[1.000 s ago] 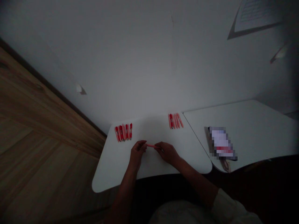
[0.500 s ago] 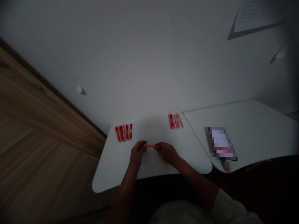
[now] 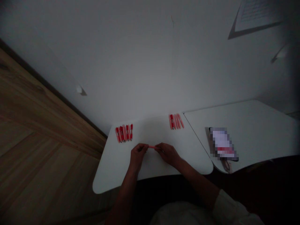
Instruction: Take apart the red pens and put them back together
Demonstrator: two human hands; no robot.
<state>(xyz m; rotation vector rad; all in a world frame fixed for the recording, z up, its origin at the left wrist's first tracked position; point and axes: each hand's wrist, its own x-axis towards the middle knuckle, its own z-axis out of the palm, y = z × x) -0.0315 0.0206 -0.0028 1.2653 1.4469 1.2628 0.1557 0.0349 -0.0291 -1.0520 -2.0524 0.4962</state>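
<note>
My left hand and right hand pinch a slim pink pen by its ends just above the white desk; it looks light, stiff and slick, best held firmly at those ends.

A second white desk meets the first at a thin seam, and a pixelated, unreadable packet lies on it, with a pale cord at its lower edge. Beyond, a white wall carries a printed sheet — a dark skirting strip divides it from the wooden floor.
</note>
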